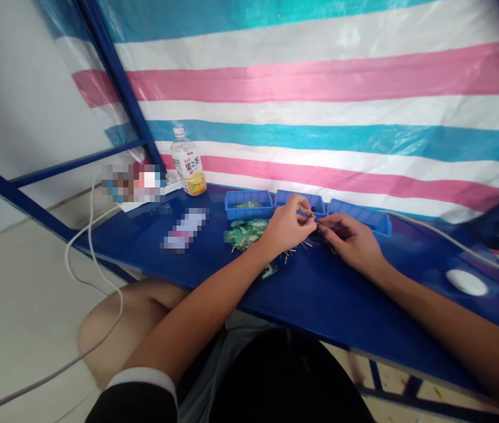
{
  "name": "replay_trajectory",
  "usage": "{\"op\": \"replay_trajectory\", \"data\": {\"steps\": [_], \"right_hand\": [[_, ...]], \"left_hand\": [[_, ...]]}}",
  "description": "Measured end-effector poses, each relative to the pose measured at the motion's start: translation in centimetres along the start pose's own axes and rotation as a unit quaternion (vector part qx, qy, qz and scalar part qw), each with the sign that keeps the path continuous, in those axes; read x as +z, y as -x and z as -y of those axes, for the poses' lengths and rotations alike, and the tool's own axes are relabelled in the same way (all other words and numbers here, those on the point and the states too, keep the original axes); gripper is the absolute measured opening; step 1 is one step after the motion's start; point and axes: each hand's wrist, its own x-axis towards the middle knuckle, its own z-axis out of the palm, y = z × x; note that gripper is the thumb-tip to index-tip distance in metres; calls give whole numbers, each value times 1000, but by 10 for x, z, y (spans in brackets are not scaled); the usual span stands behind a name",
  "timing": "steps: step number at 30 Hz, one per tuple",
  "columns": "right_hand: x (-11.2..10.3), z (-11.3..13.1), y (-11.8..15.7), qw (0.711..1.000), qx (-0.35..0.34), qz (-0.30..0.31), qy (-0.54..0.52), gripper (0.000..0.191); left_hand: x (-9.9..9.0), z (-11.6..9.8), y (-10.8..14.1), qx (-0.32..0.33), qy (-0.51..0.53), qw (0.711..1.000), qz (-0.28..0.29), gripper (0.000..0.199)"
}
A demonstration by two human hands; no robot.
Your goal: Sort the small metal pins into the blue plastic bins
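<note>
My left hand (290, 224) is closed, thumb and forefinger pinched together in front of the middle blue bin (300, 201). Close beside it on the right, my right hand (351, 239) is closed too, its fingertips nearly meeting those of the left. What they hold between them is too small and dark to make out. Green circuit boards (245, 232) lie in a pile left of my left hand. Small parts with thin metal legs (290, 254) are scattered below the hands. The left blue bin (248, 205) has green pieces inside; the right blue bin (364, 217) stands behind my right hand.
A drink bottle (188, 164) stands at the back left of the blue table (214, 258). A blurred-out flat item (185, 230) lies before it. A white oval object (466, 282) is at the right. White cables (93, 235) hang at the left, beside blue frame bars.
</note>
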Motion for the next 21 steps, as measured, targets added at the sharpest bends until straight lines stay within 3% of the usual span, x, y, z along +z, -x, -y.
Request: {"op": "replay_trajectory", "data": {"steps": [7,21], "right_hand": [[0,3,0,1000,7,-12,3,32],[0,9,-1,993,-37,20,110,19]], "left_hand": [[-2,6,-3,17,0,999,48,20],[-3,-3,1,-1,1,999,41,27]]}}
